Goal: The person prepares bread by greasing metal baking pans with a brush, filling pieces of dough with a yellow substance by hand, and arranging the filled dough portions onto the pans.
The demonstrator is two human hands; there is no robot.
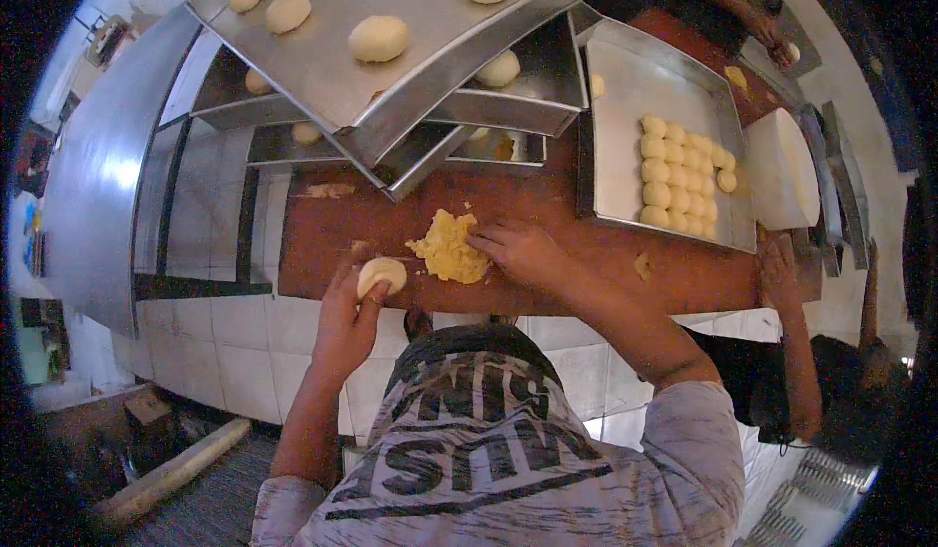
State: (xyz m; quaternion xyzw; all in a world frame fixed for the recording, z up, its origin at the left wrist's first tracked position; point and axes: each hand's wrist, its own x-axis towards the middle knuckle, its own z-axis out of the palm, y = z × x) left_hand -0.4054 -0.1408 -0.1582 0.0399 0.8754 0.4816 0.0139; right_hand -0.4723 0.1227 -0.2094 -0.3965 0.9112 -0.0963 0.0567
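My left hand [346, 317] holds a flattened round of pale dough [382, 275] in its curled fingers, just over the near edge of the brown table [547, 186]. To its right, a lumpy mound of soft yellow paste [449, 247] lies on the tabletop. The fingers of my right hand [518, 251] are drawn together at the mound's right side, pinching into the paste. How much paste sits between those fingertips is hidden.
Stacked metal trays [322, 68] with spaced dough balls [379, 38] overhang the table's far left. At right, a tray [611, 127] holds tightly set dough balls [677, 181], beside a white tub [785, 168]. Other people's hands [779, 272] work at the right end and far side.
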